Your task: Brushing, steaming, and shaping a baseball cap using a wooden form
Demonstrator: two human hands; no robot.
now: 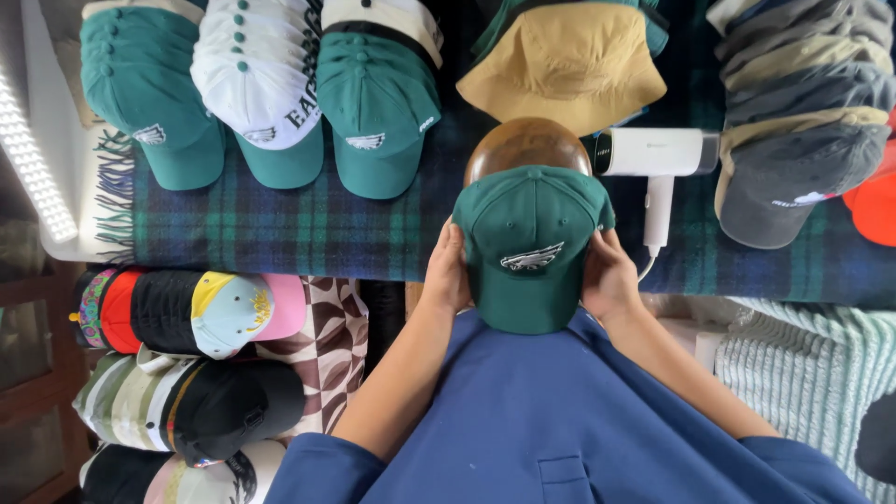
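At far left, a lit white light panel (33,159) borders a dark plaid blanket (280,233) bearing stacked green and white caps (257,84). Left hand (446,273) and right hand (607,278) clasp opposite sides of a green baseball cap (528,247), fingers grasping its crown; the cap sits on a rounded wooden hat form (525,142). Behind lies a tan bucket hat (565,65); rightward, a white handheld steamer (658,159), then stacked grey caps (803,121).
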